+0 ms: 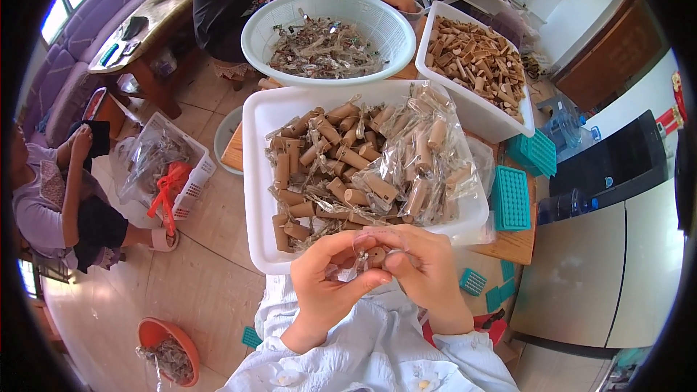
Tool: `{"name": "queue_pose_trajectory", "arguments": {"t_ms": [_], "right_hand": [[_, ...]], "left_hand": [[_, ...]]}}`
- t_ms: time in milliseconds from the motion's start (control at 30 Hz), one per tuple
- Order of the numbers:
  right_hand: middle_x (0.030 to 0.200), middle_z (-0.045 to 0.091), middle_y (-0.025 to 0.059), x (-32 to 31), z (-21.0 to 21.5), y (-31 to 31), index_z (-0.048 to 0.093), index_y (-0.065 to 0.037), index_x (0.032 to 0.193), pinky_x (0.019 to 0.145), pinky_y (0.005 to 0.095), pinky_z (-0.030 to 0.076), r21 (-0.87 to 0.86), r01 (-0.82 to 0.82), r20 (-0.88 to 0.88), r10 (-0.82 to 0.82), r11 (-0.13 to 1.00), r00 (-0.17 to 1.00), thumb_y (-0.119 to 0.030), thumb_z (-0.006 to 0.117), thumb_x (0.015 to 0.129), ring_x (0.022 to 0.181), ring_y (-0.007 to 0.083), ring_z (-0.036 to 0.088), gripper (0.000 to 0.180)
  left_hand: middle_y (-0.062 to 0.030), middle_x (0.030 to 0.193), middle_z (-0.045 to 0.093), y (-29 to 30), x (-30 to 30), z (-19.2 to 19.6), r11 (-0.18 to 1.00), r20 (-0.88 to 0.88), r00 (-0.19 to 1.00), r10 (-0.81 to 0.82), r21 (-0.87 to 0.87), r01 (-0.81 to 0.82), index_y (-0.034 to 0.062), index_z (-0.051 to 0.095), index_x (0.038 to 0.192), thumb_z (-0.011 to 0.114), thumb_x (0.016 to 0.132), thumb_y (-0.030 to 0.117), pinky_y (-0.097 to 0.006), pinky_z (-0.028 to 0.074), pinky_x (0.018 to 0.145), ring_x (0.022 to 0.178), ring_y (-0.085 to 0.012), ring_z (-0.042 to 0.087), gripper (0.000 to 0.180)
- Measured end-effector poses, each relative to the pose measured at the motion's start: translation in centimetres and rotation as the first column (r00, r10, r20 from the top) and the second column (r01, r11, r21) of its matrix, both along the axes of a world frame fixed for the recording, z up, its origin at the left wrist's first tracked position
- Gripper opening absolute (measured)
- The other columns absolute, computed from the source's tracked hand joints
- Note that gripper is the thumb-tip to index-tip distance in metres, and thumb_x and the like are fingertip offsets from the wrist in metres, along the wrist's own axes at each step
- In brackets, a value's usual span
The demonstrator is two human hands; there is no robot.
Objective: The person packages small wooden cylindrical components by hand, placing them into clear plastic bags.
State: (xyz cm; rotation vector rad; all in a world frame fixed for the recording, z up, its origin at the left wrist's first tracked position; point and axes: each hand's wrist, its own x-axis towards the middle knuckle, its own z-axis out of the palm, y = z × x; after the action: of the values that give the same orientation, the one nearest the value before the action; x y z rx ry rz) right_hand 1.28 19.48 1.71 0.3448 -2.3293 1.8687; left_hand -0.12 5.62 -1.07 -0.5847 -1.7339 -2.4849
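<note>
Close to my body, just past the near edge of the white tray, both my hands meet around a small brown cylinder. Its round end faces up, and clear plastic film and a small shiny piece lie against it. My left hand curls around from the left, with thumb and fingers closed on the film and cylinder. From the right, my right hand pinches the cylinder with its thumb. The tray holds many similar brown cylinders, with clear plastic bags heaped on its right side.
Behind the tray stand a pale basin of small wrapped pieces and a white bin of brown wedges. Teal racks lie at right. A person reaches over the far side; another person sits at left near a white basket.
</note>
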Motion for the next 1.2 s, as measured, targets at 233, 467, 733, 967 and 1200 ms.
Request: {"name": "queue_pose_trajectory", "arguments": {"t_ms": [233,467,733,967,1200], "right_hand": [[0.077,0.06,0.0091,0.1,-0.4,-0.6,0.062,-0.001,0.091,0.055,0.0244,0.043,0.007,0.221,-0.07,-0.22,0.975,0.973,-0.02,0.049,0.087,0.061,0.0184,0.056,0.023],[0.071,0.056,0.0098,0.3,0.9,-0.3,0.06,-0.001,0.091,0.054,0.0261,0.041,0.133,0.131,0.049,-0.138,0.983,0.989,-0.017,0.05,0.085,0.059,0.0196,0.054,0.019],[0.071,0.051,0.0121,0.6,0.6,-0.6,0.052,0.002,0.077,0.057,0.035,0.043,0.423,-0.102,-0.11,0.163,0.9,0.981,-0.006,0.059,0.072,0.065,0.0279,0.053,0.012],[0.069,0.051,0.0081,0.9,1.1,-0.1,0.051,-0.001,0.074,0.056,0.0324,0.044,0.65,-0.162,-0.093,0.288,0.743,0.953,-0.006,0.062,0.066,0.065,0.0242,0.053,0.014],[0.064,0.056,0.0063,2.0,2.4,1.1,0.059,0.0,0.072,0.046,0.0294,0.039,0.341,-0.209,-0.157,0.275,0.916,0.949,-0.005,0.062,0.064,0.054,0.0195,0.052,0.01]], "left_hand": [[-0.0075,0.074,0.062,0.1,0.3,1.1,0.935,-0.024,0.97,0.243,-0.26,-0.241,-0.0006,0.057,0.092,0.072,0.068,0.006,-0.02,0.047,0.055,0.06,-0.0105,0.058,0.029],[-0.0017,0.047,0.044,-2.5,1.0,2.0,0.77,-0.278,0.93,0.24,-0.529,-0.357,0.0077,0.063,0.077,0.074,0.065,0.017,-0.023,0.032,0.038,0.039,-0.0107,0.041,0.019],[0.0005,0.052,0.039,-2.3,0.5,2.2,0.607,-0.547,0.827,0.128,-0.616,-0.502,0.0109,0.067,0.084,0.069,0.056,0.003,-0.025,0.034,0.037,0.04,-0.0121,0.039,0.029],[-0.0015,0.053,0.041,-2.2,0.2,2.1,0.666,-0.357,0.929,0.1,-0.67,-0.329,0.0089,0.064,0.076,0.066,0.057,0.002,-0.027,0.038,0.039,0.041,-0.0156,0.045,0.02],[-0.0043,0.064,0.047,-5.3,-2.7,0.6,0.347,-0.534,0.613,0.583,-0.518,-0.781,0.0045,0.053,0.067,0.052,0.063,-0.008,-0.022,0.033,0.043,0.046,-0.0109,0.041,0.013]]}}
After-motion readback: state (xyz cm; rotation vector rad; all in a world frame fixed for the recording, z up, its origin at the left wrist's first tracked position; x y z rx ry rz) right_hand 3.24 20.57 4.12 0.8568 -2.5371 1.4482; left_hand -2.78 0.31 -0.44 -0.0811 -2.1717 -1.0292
